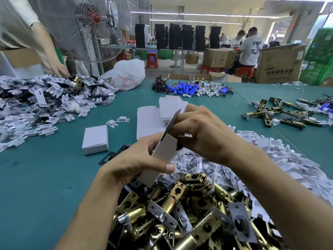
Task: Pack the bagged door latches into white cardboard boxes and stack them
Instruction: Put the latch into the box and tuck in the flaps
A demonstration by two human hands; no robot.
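Note:
My left hand point(137, 163) grips a white cardboard box point(162, 156) held upright above the table, thumb across its front. My right hand point(203, 134) pinches the box's raised top flap point(173, 121), whose inner side looks dark. A heap of brass door latches point(180, 210) in clear bags lies right below my hands. One closed white box point(95, 139) lies on the green table point(45, 177) to the left. Flat unfolded white boxes point(149, 121) lie stacked behind my hands.
Piles of small white parts cover the left point(36, 105) and right point(288, 159) of the table. Blue batteries with wires point(185, 88) lie at the far middle, loose latches point(281, 114) at far right. Another person's hand point(59, 70) reaches into the left pile beside a fan point(93, 27).

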